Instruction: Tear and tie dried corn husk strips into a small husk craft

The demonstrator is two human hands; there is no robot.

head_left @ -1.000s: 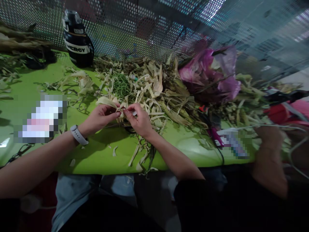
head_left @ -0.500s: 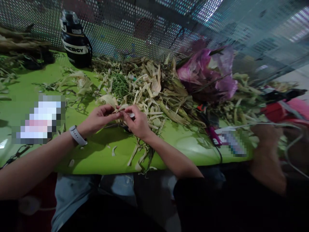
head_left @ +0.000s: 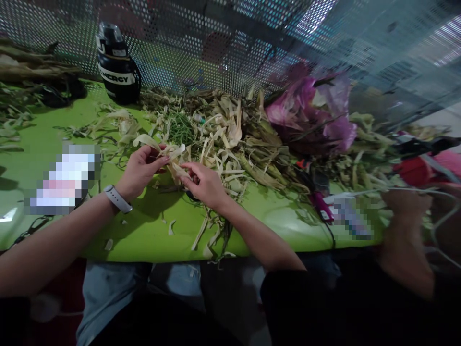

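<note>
Pale corn husk strips (head_left: 175,153) fan out between my two hands above the green tabletop (head_left: 151,245). My left hand (head_left: 136,170), with a white watch on its wrist, pinches them between thumb and fingers. On the other side, my right hand (head_left: 207,186) has thumb and forefinger closed on the lower end of a husk strip. Its other fingers are curled under. Just beyond lie loose husk scraps (head_left: 216,137) and a tuft of thin green strands (head_left: 180,127). Whatever lies inside the gathered husks is hidden.
A black bottle (head_left: 118,77) stands at the back against a perforated metal panel (head_left: 173,43). At left lies a blurred phone (head_left: 65,178). Dried husks (head_left: 259,166), a pink plastic bag (head_left: 295,110) and a magenta-handled tool (head_left: 321,206) sit rightward, near another person's arm (head_left: 406,230).
My hands have drawn slightly apart, the right one lower, and the husk strips between them now show more openly. The view has shifted a little.
</note>
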